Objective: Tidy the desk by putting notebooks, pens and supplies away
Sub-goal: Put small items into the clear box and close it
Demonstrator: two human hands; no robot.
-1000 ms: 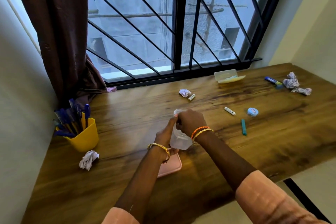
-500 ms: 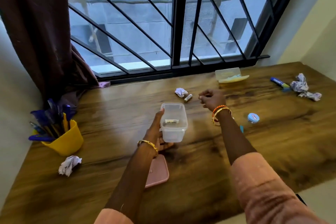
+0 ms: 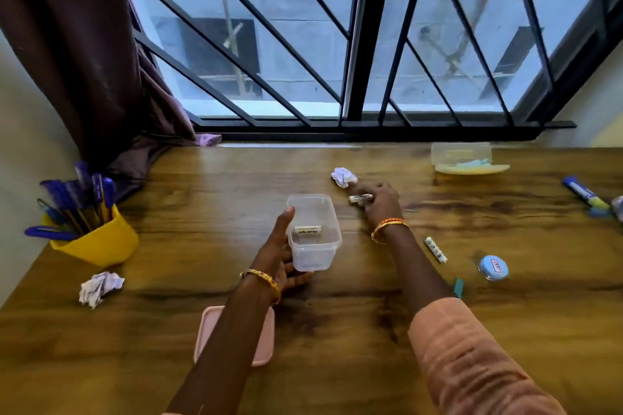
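Note:
My left hand (image 3: 278,256) holds a clear plastic box (image 3: 313,232) above the wooden desk (image 3: 202,199), thumb on its left rim, fingers under it. One small white eraser (image 3: 307,230) lies inside the box. My right hand (image 3: 379,200) reaches forward beside the box and pinches a second small white eraser (image 3: 359,198) at the desk surface. A third white eraser (image 3: 436,249) lies to the right of my right forearm.
A pink lid (image 3: 259,347) lies under my left forearm. A yellow cup of blue pens (image 3: 96,239) stands at far left, crumpled paper (image 3: 99,287) in front of it. More crumpled paper (image 3: 343,176), a lidded box (image 3: 462,158), a marker (image 3: 585,194) and a round blue tin (image 3: 493,267) sit around.
My right hand left the box, reached forward to the right and closed on the small eraser near the crumpled paper. My left hand turned the box upright and keeps holding it.

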